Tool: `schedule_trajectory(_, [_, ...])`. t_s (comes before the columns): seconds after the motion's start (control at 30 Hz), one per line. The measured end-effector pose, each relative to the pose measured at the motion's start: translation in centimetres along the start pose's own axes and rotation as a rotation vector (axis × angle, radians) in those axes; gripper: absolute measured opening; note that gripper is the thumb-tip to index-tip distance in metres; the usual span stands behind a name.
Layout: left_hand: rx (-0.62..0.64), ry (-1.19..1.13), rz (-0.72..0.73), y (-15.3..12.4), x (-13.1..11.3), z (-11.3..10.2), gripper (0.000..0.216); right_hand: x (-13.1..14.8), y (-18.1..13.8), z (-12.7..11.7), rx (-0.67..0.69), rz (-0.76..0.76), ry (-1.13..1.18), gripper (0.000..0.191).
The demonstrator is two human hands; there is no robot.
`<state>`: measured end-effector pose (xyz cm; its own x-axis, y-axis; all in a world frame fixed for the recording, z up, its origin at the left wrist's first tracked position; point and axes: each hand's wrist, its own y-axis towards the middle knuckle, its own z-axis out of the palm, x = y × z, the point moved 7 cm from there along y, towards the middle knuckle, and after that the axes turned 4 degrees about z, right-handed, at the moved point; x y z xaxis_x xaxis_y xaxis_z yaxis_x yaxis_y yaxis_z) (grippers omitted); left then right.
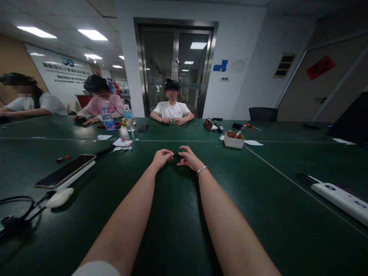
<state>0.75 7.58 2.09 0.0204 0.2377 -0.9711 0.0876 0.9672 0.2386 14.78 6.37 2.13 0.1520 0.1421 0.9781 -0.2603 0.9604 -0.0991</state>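
Observation:
My left hand (163, 159) is closed in a pinch just above the dark green table (178, 214). At its fingertips is a small, thin dark piece (176, 155), too small to name. Across from it my right hand (190, 158), with a silver bangle at the wrist, has its fingers parted and curved. Its fingertips are close to the dark piece; whether they touch it I cannot tell.
To the left lie a phone (67, 170) propped on a white object, a rounded white device (60, 197) and black cables. Ahead stand bottles (108, 119) and a small box (234, 140); a power strip (342, 201) lies right. Several people sit across the table.

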Motion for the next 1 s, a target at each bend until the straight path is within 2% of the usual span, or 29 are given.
schedule_trajectory(0.1, [-0.004,0.006,-0.002,0.09,0.10,-0.03,0.020,-0.17,0.03,-0.03,-0.004,0.018,-0.028,0.018])
schedule_trajectory(0.23, [-0.013,0.005,0.002,0.16,0.22,-0.09,0.019,0.14,0.09,-0.20,-0.008,-0.050,0.007,0.031])
schedule_trajectory(0.37, [-0.020,0.009,-0.006,0.16,0.30,-0.15,0.018,-0.33,0.24,-0.27,-0.009,0.005,-0.025,0.016])
schedule_trajectory(0.5, [-0.038,0.011,-0.012,0.15,0.27,-0.26,0.016,0.06,0.11,-0.19,-0.001,-0.037,0.012,0.038])
schedule_trajectory(0.63, [-0.040,0.010,-0.005,0.14,0.25,-0.28,0.016,-0.13,-0.05,-0.11,-0.007,0.010,-0.016,0.022])
schedule_trajectory(0.77, [-0.037,0.005,0.010,0.17,0.28,-0.31,0.019,0.36,-0.22,0.03,0.008,-0.051,-0.009,0.044])
schedule_trajectory(0.8, [-0.036,0.004,0.013,0.17,0.28,-0.31,0.019,0.31,-0.22,-0.04,0.000,-0.045,0.002,0.045])
schedule_trajectory(0.93, [-0.028,0.018,0.010,0.17,0.27,-0.29,0.017,-0.02,-0.19,0.02,0.019,0.000,-0.038,0.030])
schedule_trajectory(1.0, [-0.028,0.025,0.011,0.20,0.27,-0.31,0.017,0.20,-0.22,0.34,0.069,-0.030,-0.053,0.038])
